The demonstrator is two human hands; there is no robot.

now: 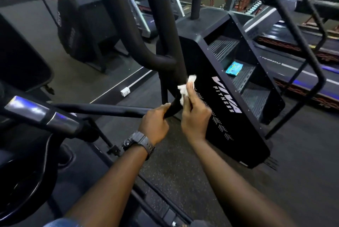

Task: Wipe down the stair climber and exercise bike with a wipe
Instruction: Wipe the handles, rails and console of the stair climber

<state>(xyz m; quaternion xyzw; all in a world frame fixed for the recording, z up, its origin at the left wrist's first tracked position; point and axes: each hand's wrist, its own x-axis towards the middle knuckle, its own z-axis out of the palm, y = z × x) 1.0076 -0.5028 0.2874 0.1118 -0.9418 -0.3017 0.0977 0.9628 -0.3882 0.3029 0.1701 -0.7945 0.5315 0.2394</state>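
Down in front of me, my left hand [155, 123] is clenched around the black handlebar [102, 110] at the bend where it turns upward, thumb side toward the curve. On that wrist I wear a dark digital watch [137, 141]. My right hand [195, 112] sits just beside the left, fingers pinched on a crumpled white wipe [185, 87], which is pressed against the same bar a little above my left grip. The wipe bunches out above and to the left of my fingertips, touching the padded tube.

Beyond my hands stands the black stair climber [229, 102], its side panel printed with "VIVA FITNESS" in pale letters above a fading pattern of dots. Its ribbed steps [242, 78] show inside the open frame, and a blue and green pack of wipes [234, 68] lies flat on one of the middle steps, well apart from my hands. A thin black side rail [311, 47] loops around the far side of the machine.

At lower left a silver-sleeved grip [42, 113] and dark rounded parts of another machine crowd the edge; I cannot tell for certain what it is. A small white wall socket [125, 91] sits low by the mirrored wall, and treadmills [293, 72] run along the right. Speckled rubber flooring [174, 175] lies under my forearms.
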